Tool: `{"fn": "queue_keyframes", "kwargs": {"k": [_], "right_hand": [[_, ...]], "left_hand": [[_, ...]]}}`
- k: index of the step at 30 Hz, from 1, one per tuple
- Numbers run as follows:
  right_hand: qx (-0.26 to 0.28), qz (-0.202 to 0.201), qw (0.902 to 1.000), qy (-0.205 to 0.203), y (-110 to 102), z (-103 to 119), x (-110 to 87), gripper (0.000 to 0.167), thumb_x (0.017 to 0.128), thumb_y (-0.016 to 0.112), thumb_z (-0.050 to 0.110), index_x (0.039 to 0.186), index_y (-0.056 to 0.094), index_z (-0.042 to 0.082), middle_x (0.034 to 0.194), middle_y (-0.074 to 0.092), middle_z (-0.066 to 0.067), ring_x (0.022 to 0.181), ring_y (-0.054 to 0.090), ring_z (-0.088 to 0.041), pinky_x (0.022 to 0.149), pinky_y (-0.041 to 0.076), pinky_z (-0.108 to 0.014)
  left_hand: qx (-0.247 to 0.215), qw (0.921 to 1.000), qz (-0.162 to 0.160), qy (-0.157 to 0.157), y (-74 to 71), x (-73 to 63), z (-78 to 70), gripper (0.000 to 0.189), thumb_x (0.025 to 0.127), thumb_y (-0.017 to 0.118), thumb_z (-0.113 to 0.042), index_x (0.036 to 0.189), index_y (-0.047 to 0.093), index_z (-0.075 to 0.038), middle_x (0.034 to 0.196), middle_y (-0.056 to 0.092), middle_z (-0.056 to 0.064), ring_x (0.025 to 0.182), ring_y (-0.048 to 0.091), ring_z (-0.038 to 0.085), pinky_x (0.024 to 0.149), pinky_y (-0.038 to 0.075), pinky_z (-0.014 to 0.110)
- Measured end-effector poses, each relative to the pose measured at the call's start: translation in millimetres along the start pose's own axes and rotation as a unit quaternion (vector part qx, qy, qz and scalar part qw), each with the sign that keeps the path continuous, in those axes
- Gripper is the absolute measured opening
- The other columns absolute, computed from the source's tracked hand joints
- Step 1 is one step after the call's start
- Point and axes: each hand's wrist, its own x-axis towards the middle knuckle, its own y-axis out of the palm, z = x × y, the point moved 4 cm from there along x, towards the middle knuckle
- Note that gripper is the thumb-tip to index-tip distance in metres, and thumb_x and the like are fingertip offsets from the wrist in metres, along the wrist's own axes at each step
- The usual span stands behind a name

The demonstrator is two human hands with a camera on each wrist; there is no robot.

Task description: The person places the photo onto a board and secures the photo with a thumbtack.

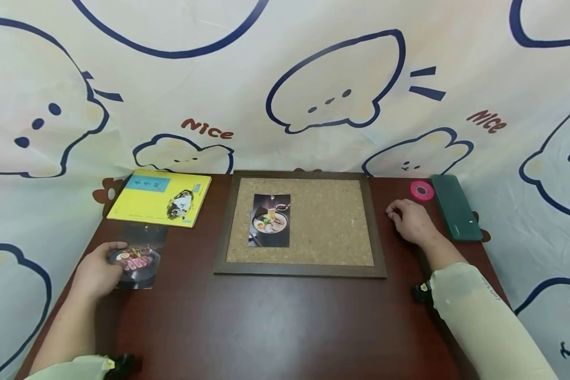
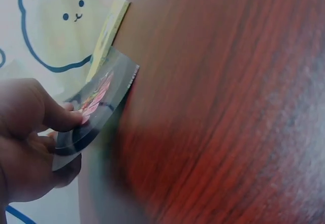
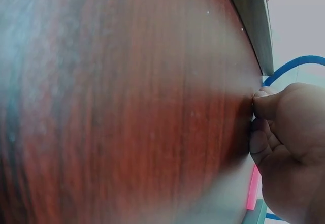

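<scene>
Pinching the meat photo [image 1: 140,258] near the yellow book [image 1: 144,203], my left hand [image 1: 97,272] wants a lighter touch: it's bowed, might crease! Right hand [image 1: 410,220] curls by the pink tape [image 1: 414,191]; holding anything? I can't tell.

Left fingers [image 2: 60,116] pinch; right fingers [image 3: 259,144] bend inward.

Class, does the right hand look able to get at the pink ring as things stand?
Probably yes: the right hand is close by, and nothing visible lies between it and the pink ring; the green box lies to the ring's right.
</scene>
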Motion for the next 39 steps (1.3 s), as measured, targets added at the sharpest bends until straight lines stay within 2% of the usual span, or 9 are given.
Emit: {"fn": "queue_keyframes", "kwargs": {"k": [6,14,20,25,28,30,33,36,39], "right_hand": [[0.007,0.01,0.9998,0.013,-3.3,2.5,-0.6,0.014,0.107,0.055,0.012,0.114,0.064,0.004,0.112,0.064,-0.019,0.099,0.057,-0.036,0.094,0.05,-0.057],[0.029,-0.003,0.9994,0.019,-5.6,11.6,-10.0,0.017,0.109,0.054,0.018,0.114,0.064,0.006,0.106,0.067,-0.017,0.093,0.059,-0.033,0.087,0.049,-0.053],[0.043,-0.025,0.9986,0.018,-4.6,18.0,-16.5,0.018,0.109,0.054,0.021,0.115,0.064,0.007,0.107,0.069,-0.017,0.089,0.058,-0.031,0.082,0.048,-0.049],[0.051,-0.048,0.9975,0.01,-4.2,22.4,-19.4,0.015,0.108,0.056,0.019,0.113,0.065,0.008,0.107,0.07,-0.017,0.089,0.059,-0.031,0.082,0.048,-0.049],[0.054,-0.05,0.9973,0.007,-2.6,24.8,-20.7,0.014,0.108,0.057,0.018,0.113,0.065,0.008,0.107,0.07,-0.016,0.087,0.059,-0.03,0.081,0.048,-0.049],[0.053,-0.051,0.9973,0.006,-1.2,25.5,-21.4,0.013,0.108,0.057,0.018,0.112,0.065,0.009,0.106,0.07,-0.016,0.086,0.059,-0.03,0.08,0.048,-0.048],[0.054,-0.05,0.9973,0.008,-0.3,26.8,-22.9,0.014,0.108,0.057,0.018,0.112,0.065,0.009,0.105,0.07,-0.015,0.085,0.058,-0.029,0.079,0.048,-0.047],[0.057,-0.05,0.9971,0.01,-0.1,29.6,-25.0,0.015,0.108,0.057,0.019,0.113,0.066,0.009,0.105,0.07,-0.015,0.086,0.059,-0.029,0.08,0.048,-0.047],[0.061,-0.053,0.9966,0.014,-0.1,33.7,-27.6,0.015,0.108,0.057,0.019,0.114,0.066,0.009,0.105,0.07,-0.014,0.086,0.059,-0.029,0.08,0.049,-0.047]], "left_hand": [[-0.065,0.9978,0.013,-0.003,-8.1,-5.4,-8.3,0.052,0.104,0.05,-0.007,0.155,0.039,0.002,0.147,0.038,0.038,0.112,0.047,0.047,0.069,0.049,0.039],[-0.108,0.9939,-0.002,0.021,-12.5,-12.2,-27.5,0.054,0.106,0.053,-0.019,0.155,0.04,0.001,0.15,0.04,0.036,0.112,0.05,0.043,0.061,0.051,0.023],[-0.139,0.9899,-0.019,0.021,-4.5,-15.1,-44.0,0.056,0.106,0.054,-0.022,0.155,0.039,0.0,0.151,0.041,0.035,0.115,0.052,0.043,0.061,0.05,0.017],[-0.154,0.9867,-0.013,0.048,8.9,-13.1,-60.8,0.053,0.107,0.054,-0.021,0.155,0.041,-0.002,0.152,0.043,0.033,0.119,0.052,0.043,0.064,0.051,0.016],[-0.158,0.9856,-0.005,0.062,16.0,-12.6,-72.3,0.052,0.106,0.055,-0.019,0.155,0.042,-0.004,0.154,0.042,0.031,0.125,0.05,0.044,0.07,0.049,0.017],[-0.159,0.9847,0.0,0.071,20.7,-12.1,-79.7,0.052,0.107,0.054,-0.018,0.155,0.041,-0.005,0.155,0.042,0.03,0.128,0.05,0.043,0.078,0.052,0.024],[-0.166,0.9824,0.002,0.086,27.3,-12.2,-90.1,0.05,0.107,0.054,-0.016,0.155,0.042,-0.007,0.155,0.042,0.03,0.13,0.051,0.042,0.082,0.054,0.027],[-0.18,0.9784,0.008,0.1,33.3,-12.4,-98.9,0.049,0.108,0.053,-0.016,0.155,0.042,-0.008,0.156,0.041,0.03,0.132,0.051,0.043,0.088,0.056,0.037],[-0.191,0.974,0.008,0.121,39.3,-13.4,-108.4,0.047,0.108,0.052,-0.015,0.154,0.044,-0.008,0.155,0.043,0.029,0.134,0.05,0.042,0.098,0.052,0.05]]}}
